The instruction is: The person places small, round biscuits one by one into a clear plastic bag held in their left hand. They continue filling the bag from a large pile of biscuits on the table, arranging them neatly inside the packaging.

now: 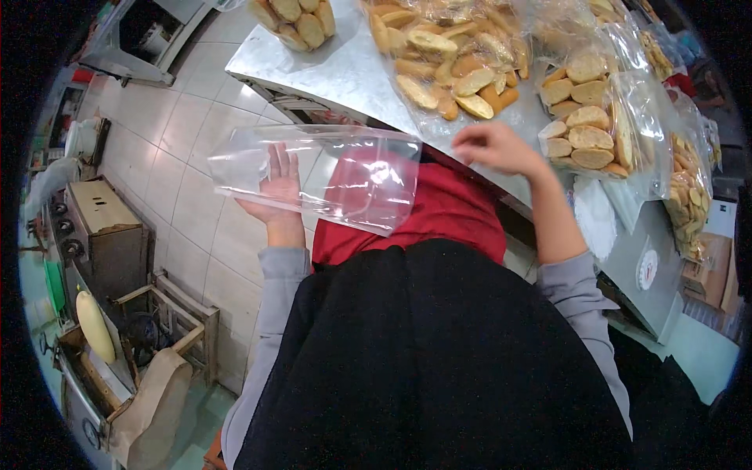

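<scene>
A clear plastic bag [364,176] lies sideways over my left hand [281,182], whose fingers are spread and show through the film. The hand seems to be inside the bag or behind it; which one I cannot tell. My right hand [490,147], slightly blurred, hovers near the table edge with its fingers bent and no object visible in it. Just beyond it, toasted bread slices [473,82] are heaped in a large open plastic sheet or bag on the metal table [329,76]. Filled clear bags of bread slices [590,138] stand right of the heap.
Another filled bag [299,23] stands at the table's far left corner. More bagged slices [687,194] are at the right, by cardboard boxes [705,270]. At left, beside the tiled floor [188,141], are a metal machine [106,229] and a wooden frame [182,329].
</scene>
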The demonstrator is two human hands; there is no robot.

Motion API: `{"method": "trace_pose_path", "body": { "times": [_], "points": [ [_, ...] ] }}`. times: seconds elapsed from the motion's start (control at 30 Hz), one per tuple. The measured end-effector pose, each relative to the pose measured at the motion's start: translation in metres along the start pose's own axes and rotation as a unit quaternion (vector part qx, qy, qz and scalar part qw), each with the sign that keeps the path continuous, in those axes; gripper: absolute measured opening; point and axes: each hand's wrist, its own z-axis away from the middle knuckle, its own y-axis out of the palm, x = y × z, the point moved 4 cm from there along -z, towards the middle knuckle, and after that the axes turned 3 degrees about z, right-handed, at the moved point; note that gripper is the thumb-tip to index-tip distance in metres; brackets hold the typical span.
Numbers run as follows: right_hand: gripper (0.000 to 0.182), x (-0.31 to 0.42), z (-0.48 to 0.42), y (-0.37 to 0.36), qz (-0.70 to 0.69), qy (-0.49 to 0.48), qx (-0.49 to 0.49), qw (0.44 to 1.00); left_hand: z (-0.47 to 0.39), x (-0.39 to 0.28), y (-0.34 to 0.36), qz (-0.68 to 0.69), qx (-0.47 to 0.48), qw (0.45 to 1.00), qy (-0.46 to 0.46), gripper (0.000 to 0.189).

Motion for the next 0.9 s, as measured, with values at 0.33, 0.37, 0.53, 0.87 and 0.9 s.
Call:
{"method": "trace_pose_path", "body": {
  "times": [0.33, 0.37, 0.53, 0.87, 0.9],
  "points": [
    [0.026, -0.013, -0.040, -0.079, 0.622, -0.174, -0.348, 0.679, -0.028, 0.006, -0.050, 0.143, 0.096, 0.980, -0.103, 0.090],
    [0.029, -0.018, -0.042, -0.082, 0.612, -0.161, -0.337, 0.697, -0.030, 0.006, -0.056, 0.152, 0.106, 0.975, -0.119, 0.090],
    [0.033, 0.008, -0.024, -0.076, 0.537, -0.055, -0.386, 0.748, -0.036, -0.004, -0.071, 0.190, 0.106, 0.968, -0.123, 0.091],
    [0.031, 0.048, 0.010, 0.018, 0.029, -0.099, -0.206, 0.973, -0.010, 0.021, -0.012, 0.025, -0.117, 0.992, 0.038, 0.095],
    [0.028, 0.064, 0.008, 0.036, 0.100, -0.180, -0.224, 0.953, -0.012, 0.026, -0.016, 0.038, -0.086, 0.995, 0.025, 0.093]
  ]
}}
